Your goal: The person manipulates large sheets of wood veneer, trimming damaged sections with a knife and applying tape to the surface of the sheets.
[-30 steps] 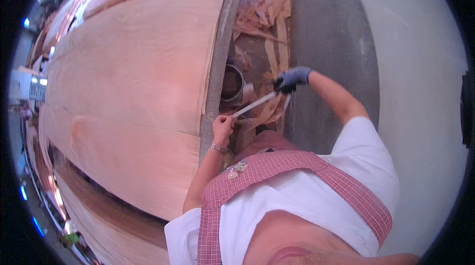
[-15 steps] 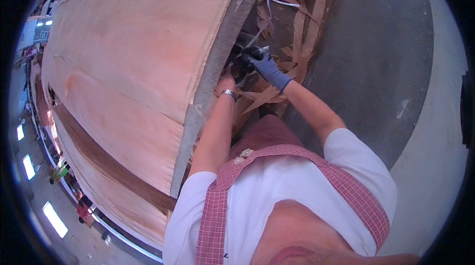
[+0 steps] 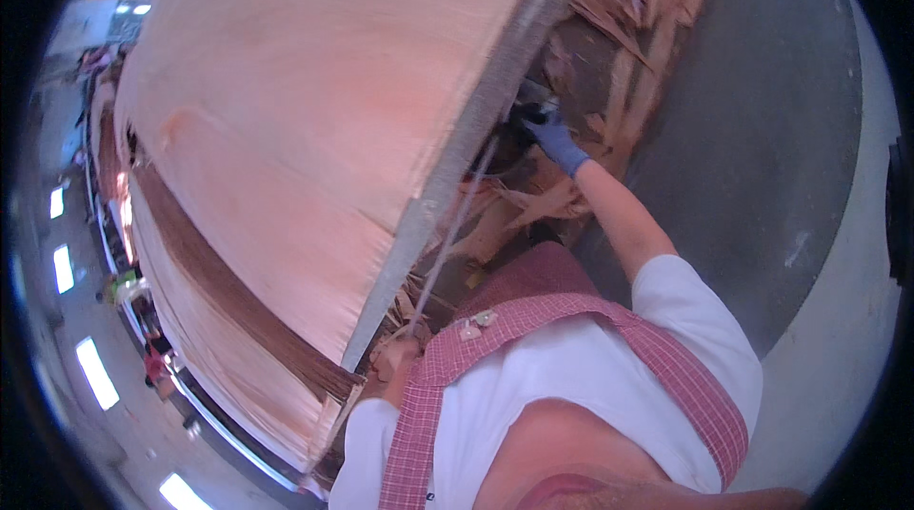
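My left hand (image 3: 397,355), ungloved and drawn back close to my body, is closed on the lower end of a pale narrow strap (image 3: 447,248). The strap runs taut along the grey edge (image 3: 405,224) of a big stack of thin wood sheets (image 3: 314,91), up to a dark object (image 3: 519,124) beside that edge. My right hand (image 3: 552,136), in a blue-grey glove with dark fingers, is closed at this dark object. Its kind cannot be made out, and the stack's edge partly hides it.
Torn veneer strips (image 3: 619,29) litter the ground along the stack, close to my feet. A dark grey floor strip (image 3: 762,129) lies to the right. A brown band of sheet edges (image 3: 238,291) crosses the stack's near left. Other people are small at the far left.
My left hand has moved from beside the right hand back toward my body, drawing the strap out. My right hand stays by the dark object. The view has shifted slightly.
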### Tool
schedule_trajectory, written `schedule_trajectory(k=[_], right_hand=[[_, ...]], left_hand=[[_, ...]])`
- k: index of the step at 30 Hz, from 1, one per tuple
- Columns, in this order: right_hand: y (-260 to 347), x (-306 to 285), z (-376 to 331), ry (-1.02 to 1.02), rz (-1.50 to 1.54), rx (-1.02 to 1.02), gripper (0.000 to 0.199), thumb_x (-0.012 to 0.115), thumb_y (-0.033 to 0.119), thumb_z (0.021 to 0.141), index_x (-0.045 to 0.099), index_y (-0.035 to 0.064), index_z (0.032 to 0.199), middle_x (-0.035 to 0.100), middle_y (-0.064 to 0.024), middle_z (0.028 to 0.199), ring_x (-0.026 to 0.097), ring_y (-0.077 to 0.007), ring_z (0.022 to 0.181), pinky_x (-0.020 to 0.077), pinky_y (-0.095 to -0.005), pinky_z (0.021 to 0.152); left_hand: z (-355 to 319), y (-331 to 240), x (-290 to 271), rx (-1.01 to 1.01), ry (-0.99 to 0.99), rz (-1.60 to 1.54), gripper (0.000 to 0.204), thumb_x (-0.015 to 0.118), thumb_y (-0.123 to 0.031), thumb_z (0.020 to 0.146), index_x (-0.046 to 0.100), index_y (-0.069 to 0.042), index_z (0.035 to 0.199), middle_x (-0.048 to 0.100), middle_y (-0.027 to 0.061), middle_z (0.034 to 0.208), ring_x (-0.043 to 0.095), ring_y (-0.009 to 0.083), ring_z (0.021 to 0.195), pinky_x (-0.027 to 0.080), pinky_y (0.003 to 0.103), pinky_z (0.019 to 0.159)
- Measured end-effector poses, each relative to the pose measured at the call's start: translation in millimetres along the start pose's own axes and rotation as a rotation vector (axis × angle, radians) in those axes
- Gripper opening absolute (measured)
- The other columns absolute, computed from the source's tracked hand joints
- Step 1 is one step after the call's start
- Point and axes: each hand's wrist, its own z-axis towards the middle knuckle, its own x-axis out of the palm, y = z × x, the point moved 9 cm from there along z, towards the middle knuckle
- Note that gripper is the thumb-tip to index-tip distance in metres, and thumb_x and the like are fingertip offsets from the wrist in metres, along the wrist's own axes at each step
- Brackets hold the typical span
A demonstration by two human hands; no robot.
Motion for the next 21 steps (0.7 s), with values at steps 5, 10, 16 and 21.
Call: schedule_trajectory(k=[5, 10, 16, 21], right_hand=[[98.8, 11.8, -84.4, -0.142, 0.038, -0.109, 0.035, 0.069, 0.017, 0.085, 0.061, -0.0007, 0.113, 0.062, -0.0173, 0.115, 0.059, -0.0285, 0.106, 0.0474, -0.0359, 0.09], [208.6, 116.8, -225.5, 0.314, -0.219, -0.751, 0.021, 0.058, 0.002, 0.084, 0.064, 0.0011, 0.104, 0.064, -0.0185, 0.106, 0.062, -0.0319, 0.1, 0.0493, -0.04, 0.086], [238.7, 274.0, -365.3, 1.273, -0.293, -0.294, 0.025, 0.058, 0.019, 0.09, 0.063, 0.0049, 0.109, 0.067, -0.0191, 0.104, 0.064, -0.0326, 0.096, 0.0495, -0.0402, 0.086], [251.7, 205.2, -297.4, 0.977, -0.749, -0.643, 0.033, 0.059, 0.029, 0.088, 0.062, 0.0087, 0.114, 0.068, -0.0142, 0.106, 0.066, -0.0267, 0.095, 0.05, -0.0391, 0.085]], left_hand=[[-91.5, 94.8, 45.7, -0.223, -0.047, -0.413, 0.03, 0.05, -0.028, 0.09, 0.068, -0.006, 0.099, 0.069, 0.0188, 0.093, 0.069, 0.0324, 0.087, 0.055, 0.046, 0.073], [-90.5, 3.2, -103.7, 0.374, -0.236, -1.088, 0.022, 0.069, -0.027, 0.082, 0.067, -0.005, 0.084, 0.066, 0.0107, 0.071, 0.064, 0.0194, 0.068, 0.051, 0.034, 0.064], [-103.3, 26.9, -250.1, 0.715, -0.226, -1.217, 0.024, 0.071, -0.027, 0.082, 0.065, -0.003, 0.08, 0.064, 0.0064, 0.068, 0.059, 0.0122, 0.064, 0.048, 0.029, 0.059], [-32.6, 143.5, -196.1, 0.453, -0.405, -1.163, 0.025, 0.074, -0.027, 0.08, 0.066, -0.003, 0.078, 0.066, 0.0103, 0.068, 0.063, 0.0198, 0.064, 0.049, 0.034, 0.06]])
